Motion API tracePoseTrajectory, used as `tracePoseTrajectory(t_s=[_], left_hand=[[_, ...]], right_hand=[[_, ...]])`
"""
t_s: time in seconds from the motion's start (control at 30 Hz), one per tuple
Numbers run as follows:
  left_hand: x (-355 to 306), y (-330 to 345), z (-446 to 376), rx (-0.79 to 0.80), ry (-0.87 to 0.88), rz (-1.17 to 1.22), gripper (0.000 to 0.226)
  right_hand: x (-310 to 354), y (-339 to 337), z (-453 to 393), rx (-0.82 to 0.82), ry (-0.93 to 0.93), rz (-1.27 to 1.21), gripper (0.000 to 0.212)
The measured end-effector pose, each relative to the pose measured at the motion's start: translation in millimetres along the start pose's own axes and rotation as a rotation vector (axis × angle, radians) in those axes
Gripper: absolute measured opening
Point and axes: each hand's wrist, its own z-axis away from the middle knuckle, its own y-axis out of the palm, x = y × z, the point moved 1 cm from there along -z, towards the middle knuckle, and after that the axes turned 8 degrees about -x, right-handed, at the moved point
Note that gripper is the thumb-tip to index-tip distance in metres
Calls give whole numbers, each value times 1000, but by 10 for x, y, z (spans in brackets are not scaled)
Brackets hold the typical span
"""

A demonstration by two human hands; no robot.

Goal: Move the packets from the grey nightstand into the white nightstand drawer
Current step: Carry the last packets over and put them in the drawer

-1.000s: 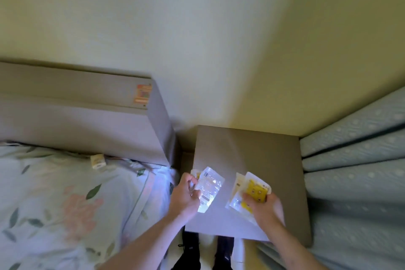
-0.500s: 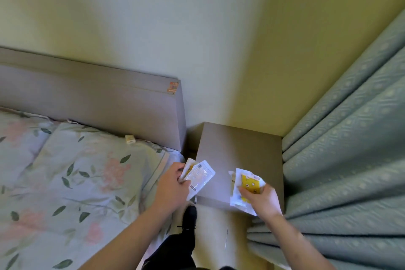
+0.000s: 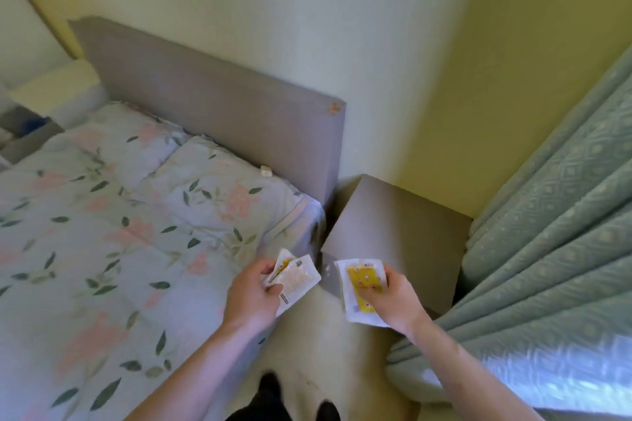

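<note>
My left hand (image 3: 251, 294) grips a small stack of clear and white packets (image 3: 295, 278), held over the gap between the bed and the grey nightstand (image 3: 403, 229). My right hand (image 3: 393, 294) holds white packets with a yellow print (image 3: 360, 287) in front of the nightstand's near corner. The nightstand's top is bare. A white nightstand (image 3: 58, 85) shows at the far left beyond the bed; no drawer of it can be made out.
A bed with a floral cover (image 3: 113, 243) and a grey headboard (image 3: 219, 113) fills the left side. Green patterned curtains (image 3: 554, 243) hang close on the right. My feet stand on the pale floor (image 3: 325, 352) between bed and curtain.
Both hands have lifted the packets off the grey nightstand and drawn them back. The view has swung left, showing more of the bed and the white nightstand.
</note>
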Motion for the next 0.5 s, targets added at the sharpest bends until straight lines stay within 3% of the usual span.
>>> tracePoseTrajectory(t_s=[0.27, 0.5], left_hand=[[1000, -1135, 1076, -224, -151, 24, 26], [2374, -2547, 2581, -457, -336, 49, 25]], right_hand=[[560, 907, 995, 236, -244, 128, 21], [1016, 2407, 2417, 443, -458, 205, 23]])
